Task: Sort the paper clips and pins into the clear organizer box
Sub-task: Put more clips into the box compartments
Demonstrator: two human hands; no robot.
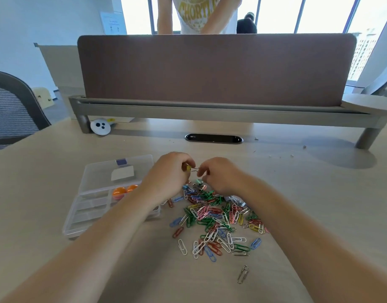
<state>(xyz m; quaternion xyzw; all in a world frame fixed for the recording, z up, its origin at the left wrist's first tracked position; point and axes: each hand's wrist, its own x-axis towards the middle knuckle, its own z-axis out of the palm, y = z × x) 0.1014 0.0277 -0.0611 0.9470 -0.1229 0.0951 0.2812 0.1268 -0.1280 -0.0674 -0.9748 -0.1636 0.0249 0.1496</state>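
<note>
Yellow painted metal sits between the two hands in the head view: a small yellow binder clip [188,167] is held up above the pale wooden table [319,204], just past the far edge of the heap. The left hand [169,173] has its fingers curled round the clip's body, thumb and forefinger closed tight on it, so only one yellow face shows past the knuckles. A thin wire arm runs from the clip to the right, where the right hand [219,177] pinches it between curled thumb and forefinger. That hand's other fingers are folded under, and I cannot tell whether they hold anything more. The hands are close together, the clip bridging the narrow gap.

Nearer the camera lies a loose heap of coloured wire paper clips [214,217], green, red, white, blue, pink and yellow, with a few small binder clips [199,182] at its far edge just beneath the hands. A single silver paper clip [242,274] lies apart, nearest the camera. Left of the heap, partly under the left forearm, is the clear plastic organizer box [87,215], its lid [100,171] laid back flat. Orange round pieces [122,191] sit in one far compartment. A brown fabric desk screen [210,68] stands across the back of the table
</note>
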